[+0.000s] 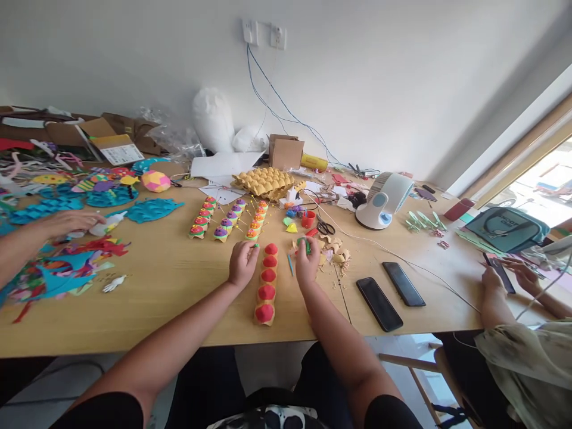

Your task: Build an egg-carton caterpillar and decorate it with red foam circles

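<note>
A strip of egg-carton cups topped with red clay-like caps (268, 275) lies lengthwise on the table between my hands. My left hand (242, 265) is closed just left of its far end, a tiny green bit showing at the fingertips. On the other side, my right hand (308, 262) is closed round a lump of green modelling clay (305, 244). Beyond my left hand stand three decorated strips: a red and green one (202, 219), a purple one (230, 220) and an orange one (258, 220), with yellow-tipped sticks. A blue stick (291, 264) lies near my right hand.
Carton scraps (337, 253), scissors (325, 227) and a red cup (308, 219) lie beyond my right hand. Two phones (379, 304) and a white fan (384, 199) are to the right. Other people's hands appear at left (71, 223) and right (496, 283).
</note>
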Demonstrator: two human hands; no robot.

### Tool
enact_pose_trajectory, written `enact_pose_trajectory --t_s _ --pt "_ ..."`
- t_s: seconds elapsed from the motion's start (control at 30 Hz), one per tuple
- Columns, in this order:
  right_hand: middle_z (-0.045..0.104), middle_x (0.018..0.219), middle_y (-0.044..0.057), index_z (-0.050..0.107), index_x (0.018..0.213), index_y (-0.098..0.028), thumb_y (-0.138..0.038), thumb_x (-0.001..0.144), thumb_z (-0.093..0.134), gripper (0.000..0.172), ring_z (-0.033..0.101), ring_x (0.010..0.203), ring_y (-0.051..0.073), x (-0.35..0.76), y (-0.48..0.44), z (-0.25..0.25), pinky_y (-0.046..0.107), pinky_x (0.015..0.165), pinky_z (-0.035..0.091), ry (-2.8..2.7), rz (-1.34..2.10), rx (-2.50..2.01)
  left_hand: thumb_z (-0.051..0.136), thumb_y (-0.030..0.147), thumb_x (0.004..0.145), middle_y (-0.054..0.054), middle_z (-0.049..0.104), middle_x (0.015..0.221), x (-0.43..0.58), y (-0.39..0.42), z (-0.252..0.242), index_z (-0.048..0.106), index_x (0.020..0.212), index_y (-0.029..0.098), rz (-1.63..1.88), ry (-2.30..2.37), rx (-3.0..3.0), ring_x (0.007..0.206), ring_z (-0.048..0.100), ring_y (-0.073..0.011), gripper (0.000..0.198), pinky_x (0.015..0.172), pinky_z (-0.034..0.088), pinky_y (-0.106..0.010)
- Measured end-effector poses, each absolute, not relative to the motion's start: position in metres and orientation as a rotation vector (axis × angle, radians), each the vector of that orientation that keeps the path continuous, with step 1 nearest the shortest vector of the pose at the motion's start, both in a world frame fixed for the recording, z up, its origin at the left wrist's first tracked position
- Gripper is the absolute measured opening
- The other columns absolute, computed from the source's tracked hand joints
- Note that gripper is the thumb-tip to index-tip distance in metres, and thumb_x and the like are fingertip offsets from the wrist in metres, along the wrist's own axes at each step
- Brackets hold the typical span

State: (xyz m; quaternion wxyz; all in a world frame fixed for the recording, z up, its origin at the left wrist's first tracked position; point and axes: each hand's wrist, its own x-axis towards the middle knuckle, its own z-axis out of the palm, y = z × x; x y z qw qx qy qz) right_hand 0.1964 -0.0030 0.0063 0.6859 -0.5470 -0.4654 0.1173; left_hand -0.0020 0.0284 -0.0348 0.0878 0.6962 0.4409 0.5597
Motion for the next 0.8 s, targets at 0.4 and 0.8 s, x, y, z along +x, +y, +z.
enact_pose_trajectory --t_s 0.4,0.8 --pt "0.065 0.071 0.003 0.069 0.088 -0.017 -0.061 0.074 0.068 0.047 0.053 0.062 0.015 0.257 -0.09 0.003 0.027 0.055 0.042 -1.061 0.749 -1.357 0.044 0.041 0.104 -0.009 0.074 0.099 -0.037 -0.03 -0.021 0.071 0.097 0.021 1.454 1.257 2.051 0.099 0.067 -0.0228 0.034 0.086 0.052 -0.036" --pt "0.076 0.087 0.01 0.077 0.106 -0.017 -0.048 0.087 0.058 0.041 0.064 0.086 0.026 0.252 -0.134 -0.028 0.039 0.079 0.048 -1.472 0.325 -1.661 0.044 0.045 0.103 -0.007 0.072 0.09 -0.066 -0.093 -0.041 0.066 0.083 0.022 1.441 1.332 1.902 0.094 0.066 -0.0234 0.038 0.089 0.051 -0.037"
